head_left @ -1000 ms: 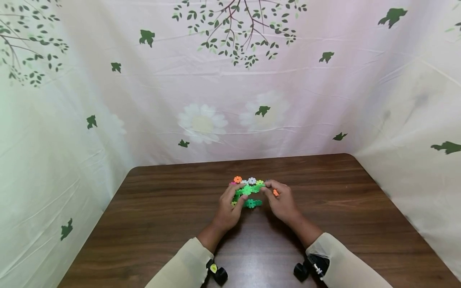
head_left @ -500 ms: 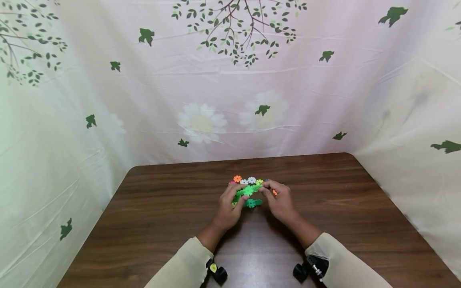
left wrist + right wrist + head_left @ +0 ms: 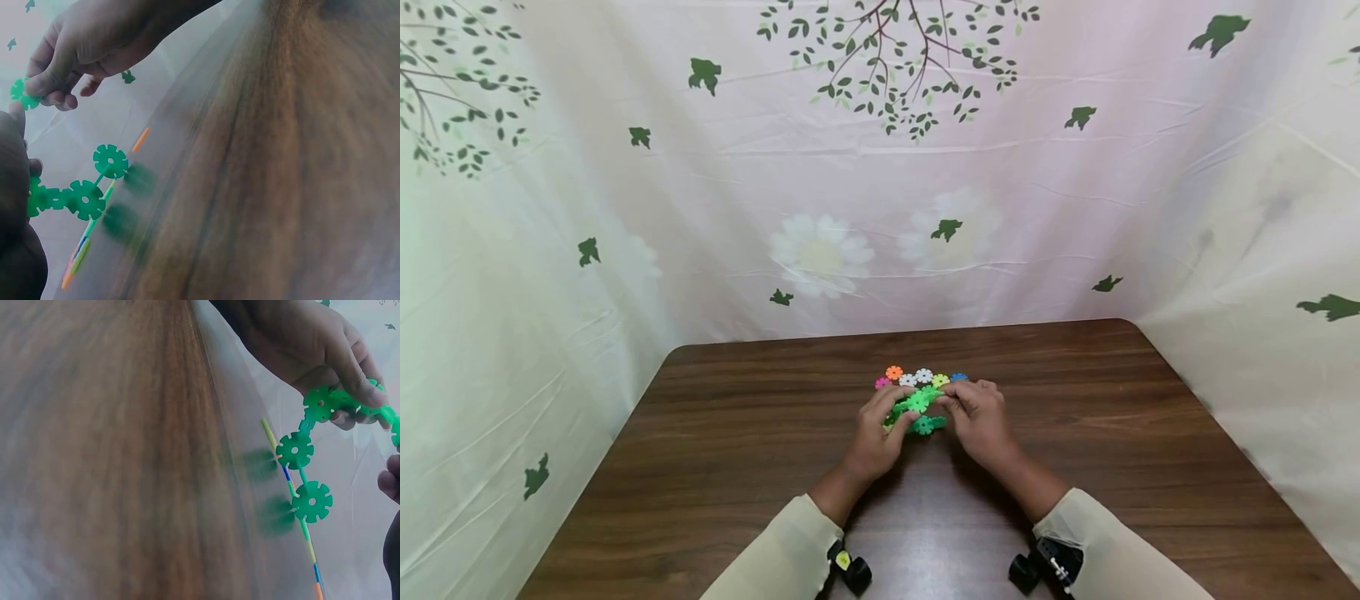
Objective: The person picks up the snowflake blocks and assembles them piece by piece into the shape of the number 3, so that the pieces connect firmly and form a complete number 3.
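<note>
A chain of green flower-shaped interlocking discs (image 3: pixel 919 402) is held between both hands above the table. My left hand (image 3: pixel 872 429) pinches it between thumb and fingers on the left; the right wrist view shows that thumb pressed on the green discs (image 3: pixel 320 404). My right hand (image 3: pixel 983 421) pinches the chain's right end; in the left wrist view, a green disc (image 3: pixel 26 94) sits at its fingertips. The chain's lower discs (image 3: pixel 312 501) hang down close to the tabletop. Parts of the chain are hidden behind the left fingers.
Behind the hands, loose flower discs lie on the brown table (image 3: pixel 760 467): orange (image 3: pixel 893 372), pink (image 3: pixel 883 383), white (image 3: pixel 924 376), yellow (image 3: pixel 941 380) and blue (image 3: pixel 958 377). A printed cloth (image 3: pixel 865 192) surrounds the table's back and sides.
My right hand has turned slightly inward and now covers the orange disc seen beside it earlier. The blue disc has come into fuller view. The chain's top has tilted slightly; the left hand stays put.
</note>
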A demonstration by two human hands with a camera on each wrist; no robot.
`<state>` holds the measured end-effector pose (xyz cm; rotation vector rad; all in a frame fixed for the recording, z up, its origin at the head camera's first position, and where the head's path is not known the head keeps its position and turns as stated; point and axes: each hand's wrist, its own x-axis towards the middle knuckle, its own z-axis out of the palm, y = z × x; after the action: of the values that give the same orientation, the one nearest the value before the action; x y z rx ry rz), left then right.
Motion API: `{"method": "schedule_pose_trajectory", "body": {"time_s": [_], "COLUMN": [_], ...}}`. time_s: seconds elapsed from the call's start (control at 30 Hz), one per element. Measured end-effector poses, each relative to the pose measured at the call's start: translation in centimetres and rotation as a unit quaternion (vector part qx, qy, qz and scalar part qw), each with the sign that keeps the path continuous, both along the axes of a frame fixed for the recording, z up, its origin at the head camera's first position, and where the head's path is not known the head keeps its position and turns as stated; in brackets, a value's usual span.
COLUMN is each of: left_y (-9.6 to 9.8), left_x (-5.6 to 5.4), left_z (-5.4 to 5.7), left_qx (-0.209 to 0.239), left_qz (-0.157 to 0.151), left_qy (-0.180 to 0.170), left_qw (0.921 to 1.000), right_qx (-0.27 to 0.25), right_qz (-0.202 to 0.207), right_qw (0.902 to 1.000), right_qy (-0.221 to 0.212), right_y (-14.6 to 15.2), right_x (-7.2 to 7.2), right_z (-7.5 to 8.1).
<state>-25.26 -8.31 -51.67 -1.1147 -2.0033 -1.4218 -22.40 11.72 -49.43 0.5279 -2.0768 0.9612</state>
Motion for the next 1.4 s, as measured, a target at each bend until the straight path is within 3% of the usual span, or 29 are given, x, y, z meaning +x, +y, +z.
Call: {"method": "schedule_pose_trajectory", "body": {"time_s": [0.3,0.57,0.8,0.97,1.17,1.4], "left_y": [-0.1,0.2,0.6,0.5,0.2,0.0], "left_x": [0.0,0.2,0.1,0.1,0.1,-0.1], "left_z": [0.0,-0.1,-0.2,-0.2,-0.3,-0.1], "left_qx": [-0.002,-0.004,0.032,0.048,0.068,0.063], "left_qz": [0.000,0.010,0.040,0.049,0.056,0.055], "left_qy": [0.029,0.012,0.025,0.009,-0.003,-0.007], "left_qw": [0.9996,0.9999,0.9984,0.9976,0.9961,0.9965], "right_qx": [0.027,0.020,-0.007,-0.014,-0.012,0.001], "right_qz": [-0.010,0.004,0.034,0.014,-0.013,-0.041], "right_qw": [0.9996,0.9997,0.9992,0.9995,0.9958,0.9848], "right_qy": [-0.003,-0.012,-0.018,-0.026,-0.089,-0.169], "right_y": [-0.2,-0.2,0.1,0.7,0.8,0.7], "right_x": [0.2,0.0,-0.7,-1.6,-2.4,-3.6], "right_z": [0.0,-0.4,-1.2,-2.2,-3.0,-2.9]}}
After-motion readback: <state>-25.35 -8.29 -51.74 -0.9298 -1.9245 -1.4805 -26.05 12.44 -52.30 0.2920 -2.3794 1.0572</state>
